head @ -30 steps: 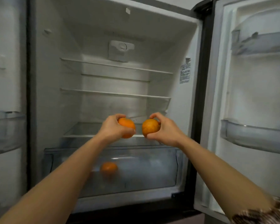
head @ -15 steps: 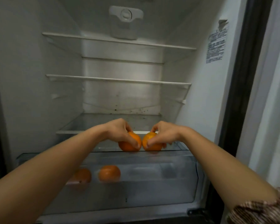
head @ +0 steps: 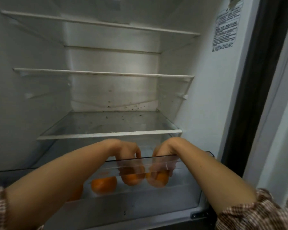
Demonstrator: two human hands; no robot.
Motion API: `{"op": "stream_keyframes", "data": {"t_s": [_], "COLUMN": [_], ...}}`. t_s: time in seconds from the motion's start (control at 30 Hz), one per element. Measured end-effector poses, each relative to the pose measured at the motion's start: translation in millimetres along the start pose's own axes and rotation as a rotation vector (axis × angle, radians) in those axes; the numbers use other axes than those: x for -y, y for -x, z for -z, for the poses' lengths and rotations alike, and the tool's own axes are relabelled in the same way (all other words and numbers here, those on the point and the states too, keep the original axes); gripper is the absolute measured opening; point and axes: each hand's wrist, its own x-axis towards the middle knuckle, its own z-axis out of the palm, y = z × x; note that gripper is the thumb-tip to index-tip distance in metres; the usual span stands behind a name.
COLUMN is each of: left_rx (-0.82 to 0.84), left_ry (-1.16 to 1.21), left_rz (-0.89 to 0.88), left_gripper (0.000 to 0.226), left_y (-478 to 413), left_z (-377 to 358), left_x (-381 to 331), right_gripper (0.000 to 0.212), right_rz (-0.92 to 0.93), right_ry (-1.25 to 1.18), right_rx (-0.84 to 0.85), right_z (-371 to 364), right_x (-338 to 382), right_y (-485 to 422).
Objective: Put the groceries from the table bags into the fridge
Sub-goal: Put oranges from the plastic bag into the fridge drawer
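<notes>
Orange [head: 132,179] in left hand [head: 126,150] grip, second orange [head: 158,180] in right hand [head: 166,146] grip, seemingly; both round, inside drawer [head: 181,195]

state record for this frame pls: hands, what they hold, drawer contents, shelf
left hand: reaches into clear plastic crisper drawer, grips left round orange fruit
right hand: in same drawer, grips right round orange fruit
loose in drawer: third round orange fruit, left of held pair; fourth orange, partly hidden by left forearm
glass shelf: above drawer, dark specks near back
task state: held fruits low in drawer, not yet released
</notes>
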Motion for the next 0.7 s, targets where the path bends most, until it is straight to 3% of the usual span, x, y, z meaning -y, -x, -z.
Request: {"op": "stream_keyframes", "data": {"t_s": [0.13,0.33,0.4,0.5,0.7], "left_rx": [0.107,0.087,0.060,-0.116,-0.683], "left_ry": [0.086,0.013,0.000,0.054,0.385], "left_rz": [-0.017,-0.076,-0.066,-0.042,-0.041], "left_gripper": [0.042,0.030,0.027,0.026,0.019], "left_y": [-7,0,5,15,45], "left_z": [-6,-6,-3,-1,-10], "left_x": [2,2,4,6,13], "right_gripper": [0.047,0.041,0.036,0.027,0.007], "right_rz": [-0.014,0.005,0.049,0.174,0.382], "right_ry": [-0.052,-0.131,-0.149,-0.151,-0.264], "right_rx": [0.084,0.006,-0.088,-0.280,-0.721], "right_z": [-1,-6,-4,-1,-16], "right_x": [-3,-1,0,4,14], "right_y": [-5,3,10,30,66]}}
